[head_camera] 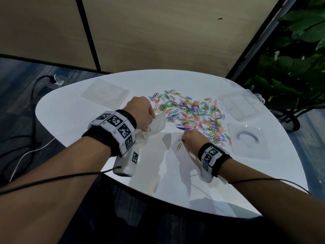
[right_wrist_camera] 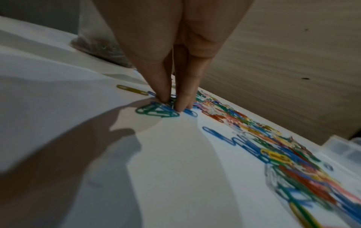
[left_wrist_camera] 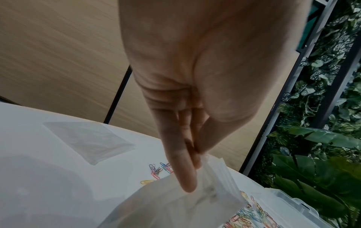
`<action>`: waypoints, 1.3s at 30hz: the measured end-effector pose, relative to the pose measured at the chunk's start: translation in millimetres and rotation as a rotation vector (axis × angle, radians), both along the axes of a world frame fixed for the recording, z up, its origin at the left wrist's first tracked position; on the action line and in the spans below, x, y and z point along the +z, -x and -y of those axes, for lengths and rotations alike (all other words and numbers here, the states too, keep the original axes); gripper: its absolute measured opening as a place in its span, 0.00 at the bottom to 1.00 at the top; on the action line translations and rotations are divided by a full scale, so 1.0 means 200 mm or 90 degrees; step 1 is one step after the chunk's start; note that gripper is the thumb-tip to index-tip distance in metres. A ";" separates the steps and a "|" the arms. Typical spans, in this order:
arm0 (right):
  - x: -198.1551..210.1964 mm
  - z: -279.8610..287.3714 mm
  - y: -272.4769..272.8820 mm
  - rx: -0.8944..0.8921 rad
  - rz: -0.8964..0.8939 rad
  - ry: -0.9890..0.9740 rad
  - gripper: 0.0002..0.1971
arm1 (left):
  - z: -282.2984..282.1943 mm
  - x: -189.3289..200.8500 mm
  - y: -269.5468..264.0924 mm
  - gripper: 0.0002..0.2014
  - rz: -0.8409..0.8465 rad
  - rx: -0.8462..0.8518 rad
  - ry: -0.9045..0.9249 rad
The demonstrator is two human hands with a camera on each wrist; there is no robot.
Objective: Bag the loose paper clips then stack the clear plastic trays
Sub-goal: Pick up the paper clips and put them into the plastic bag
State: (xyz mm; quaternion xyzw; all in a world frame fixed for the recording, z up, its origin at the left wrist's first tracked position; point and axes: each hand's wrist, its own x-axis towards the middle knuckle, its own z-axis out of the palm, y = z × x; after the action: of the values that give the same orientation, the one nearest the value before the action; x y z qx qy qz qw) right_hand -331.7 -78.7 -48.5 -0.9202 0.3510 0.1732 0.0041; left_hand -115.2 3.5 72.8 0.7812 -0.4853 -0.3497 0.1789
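Gleaming white table [head_camera: 98, 110] against beige wall panels [head_camera: 158, 32].

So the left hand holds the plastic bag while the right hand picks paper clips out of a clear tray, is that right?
Not quite. The left hand does hold the bag, but the right hand is pinching paper clips straight off the white table, not out of a tray. The right wrist view shows the fingertips down on the tabletop.

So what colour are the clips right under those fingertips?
Green and blue paper clips under the right hand's fingertips; clearest in the right wrist view.
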 end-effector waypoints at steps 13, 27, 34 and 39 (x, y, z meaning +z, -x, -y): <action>0.30 0.18 -0.01 -0.617 0.675 -0.487 0.02 | 0.01 0.01 0.00 0.12 -0.012 0.006 0.005; 0.53 -0.17 -0.38 -0.502 0.706 -0.788 0.17 | -0.01 0.03 -0.02 0.10 -0.005 0.034 0.038; 0.46 -0.07 -0.20 -0.288 0.563 -0.384 0.14 | -0.01 0.03 -0.07 0.11 -0.022 0.069 0.049; 0.07 -0.26 0.11 0.143 -0.072 -0.205 0.33 | -0.02 0.02 -0.08 0.12 -0.023 0.065 0.030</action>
State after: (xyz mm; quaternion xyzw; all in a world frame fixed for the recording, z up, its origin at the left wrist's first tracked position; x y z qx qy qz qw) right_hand -352.9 -25.9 -33.8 -0.9299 0.2135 0.2779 0.1118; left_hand -98.2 6.6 76.3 0.7939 -0.4497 -0.3429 0.2236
